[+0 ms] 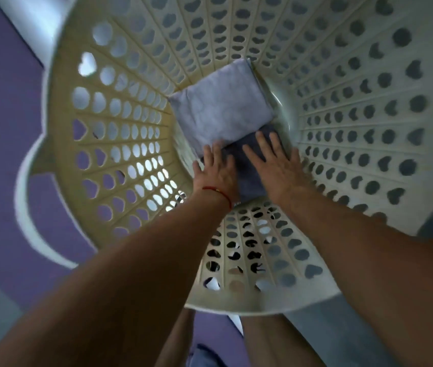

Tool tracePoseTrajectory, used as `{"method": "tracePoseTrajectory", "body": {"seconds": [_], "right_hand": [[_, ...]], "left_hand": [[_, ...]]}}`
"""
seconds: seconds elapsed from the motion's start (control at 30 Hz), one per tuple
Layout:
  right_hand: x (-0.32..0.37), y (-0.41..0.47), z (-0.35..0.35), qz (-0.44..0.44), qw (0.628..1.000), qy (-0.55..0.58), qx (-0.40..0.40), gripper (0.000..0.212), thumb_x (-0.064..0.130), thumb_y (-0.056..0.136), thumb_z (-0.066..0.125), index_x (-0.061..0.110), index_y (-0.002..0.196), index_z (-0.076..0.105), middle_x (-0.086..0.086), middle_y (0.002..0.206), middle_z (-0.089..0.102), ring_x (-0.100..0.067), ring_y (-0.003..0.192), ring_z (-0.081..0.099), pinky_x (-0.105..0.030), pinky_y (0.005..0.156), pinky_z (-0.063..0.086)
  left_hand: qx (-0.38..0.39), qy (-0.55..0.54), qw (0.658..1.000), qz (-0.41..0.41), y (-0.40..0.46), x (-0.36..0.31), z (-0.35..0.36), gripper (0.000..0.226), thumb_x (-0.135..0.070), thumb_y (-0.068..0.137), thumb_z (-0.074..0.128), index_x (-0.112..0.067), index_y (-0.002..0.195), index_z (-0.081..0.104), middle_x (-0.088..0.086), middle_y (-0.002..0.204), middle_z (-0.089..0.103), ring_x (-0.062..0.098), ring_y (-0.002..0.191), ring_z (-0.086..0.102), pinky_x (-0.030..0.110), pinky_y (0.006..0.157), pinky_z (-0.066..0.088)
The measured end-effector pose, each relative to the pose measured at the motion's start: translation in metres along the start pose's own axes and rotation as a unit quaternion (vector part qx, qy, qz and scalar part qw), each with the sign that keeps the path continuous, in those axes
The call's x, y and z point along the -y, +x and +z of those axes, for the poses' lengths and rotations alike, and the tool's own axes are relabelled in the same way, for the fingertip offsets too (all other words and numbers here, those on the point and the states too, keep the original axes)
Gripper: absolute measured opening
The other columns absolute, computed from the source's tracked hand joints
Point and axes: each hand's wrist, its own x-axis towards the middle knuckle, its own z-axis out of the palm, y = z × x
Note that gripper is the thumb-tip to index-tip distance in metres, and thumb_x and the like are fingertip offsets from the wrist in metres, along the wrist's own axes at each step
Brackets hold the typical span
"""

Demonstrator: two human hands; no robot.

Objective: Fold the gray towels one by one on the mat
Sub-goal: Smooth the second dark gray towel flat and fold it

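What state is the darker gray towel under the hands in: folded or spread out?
Folded. The darker gray towel lies as a compact rectangle at the bottom of the basket, with the left hand and right hand flat on it.

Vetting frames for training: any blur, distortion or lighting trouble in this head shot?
Head view: strong wide-angle warp bows the basket walls; motion blur smears its left rim; light shines through the left holes, right wall dimmer; folded towels and both hands (left, right) reasonably sharp.
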Motion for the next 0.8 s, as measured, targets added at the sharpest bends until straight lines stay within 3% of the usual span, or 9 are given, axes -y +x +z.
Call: {"method": "tracePoseTrajectory", "body": {"seconds": [0.13,0.2,0.27,0.37,0.53,0.7,0.8], "right_hand": [[0.017,-0.092,-0.063,0.01,0.987,0.151,-0.043,0.096,0.014,0.093,0.065,0.033,0.161,0.0,0.002,0.168,-0.015,-0.026,0.155,-0.008,-0.053,0.123,0.014],[0.027,-0.149,-0.1,0.017,0.972,0.215,-0.092,0.089,0.016,0.092,0.066,0.028,0.16,0.011,-0.004,0.169,-0.005,-0.029,0.155,0.002,-0.05,0.122,0.019],[0.037,-0.208,-0.14,0.01,0.952,0.261,-0.161,0.078,0.015,0.088,0.067,0.02,0.156,0.028,-0.013,0.165,0.01,-0.034,0.151,0.013,-0.051,0.119,0.027],[0.054,-0.286,-0.198,-0.016,0.936,0.277,-0.217,0.069,0.02,0.082,0.068,0.016,0.146,0.042,-0.017,0.159,0.024,-0.039,0.144,0.027,-0.054,0.113,0.035],[0.122,-0.39,-0.28,-0.055,0.946,0.258,-0.185,0.071,0.037,0.087,0.065,0.02,0.15,0.037,-0.011,0.154,0.033,-0.034,0.14,0.033,-0.047,0.112,0.031],[0.22,-0.463,-0.319,-0.15,0.964,0.187,-0.118,0.072,0.041,0.088,0.059,0.023,0.151,0.031,-0.008,0.152,0.037,-0.03,0.139,0.036,-0.045,0.111,0.034],[0.271,-0.489,-0.326,-0.219,0.959,0.126,-0.128,0.069,0.043,0.089,0.055,0.024,0.151,0.032,-0.003,0.149,0.039,-0.026,0.136,0.039,-0.043,0.108,0.037]], "left_hand": [[-0.054,-0.065,0.996,0.035,-0.083,0.002,-0.067,0.06,-0.04,0.096,0.044,-0.017,0.15,0.036,0.011,0.158,0.031,0.032,0.151,0.014,0.045,0.12,0.024],[-0.098,-0.133,0.986,0.034,-0.147,0.005,-0.117,0.049,-0.026,0.096,0.046,-0.009,0.142,0.047,0.014,0.146,0.046,0.033,0.144,0.026,0.04,0.119,0.022],[-0.131,-0.201,0.971,-0.001,-0.215,0.014,-0.168,0.049,-0.014,0.09,0.05,-0.007,0.138,0.05,0.019,0.146,0.043,0.033,0.139,0.031,0.038,0.115,0.024],[-0.193,-0.233,0.953,-0.018,-0.31,0.039,-0.222,0.049,-0.012,0.084,0.057,-0.008,0.132,0.055,0.018,0.14,0.048,0.034,0.131,0.039,0.039,0.108,0.03],[-0.283,-0.286,0.913,-0.064,-0.469,0.094,-0.264,0.051,-0.024,0.083,0.058,-0.01,0.132,0.058,0.014,0.135,0.055,0.034,0.127,0.046,0.038,0.11,0.034],[-0.358,-0.333,0.85,-0.194,-0.602,0.167,-0.253,0.055,-0.036,0.085,0.053,-0.015,0.136,0.056,0.015,0.144,0.049,0.033,0.137,0.041,0.041,0.116,0.033],[-0.383,-0.346,0.812,-0.271,-0.659,0.211,-0.231,0.063,-0.045,0.08,0.044,-0.015,0.133,0.06,0.017,0.142,0.052,0.035,0.133,0.046,0.042,0.112,0.037]]}}
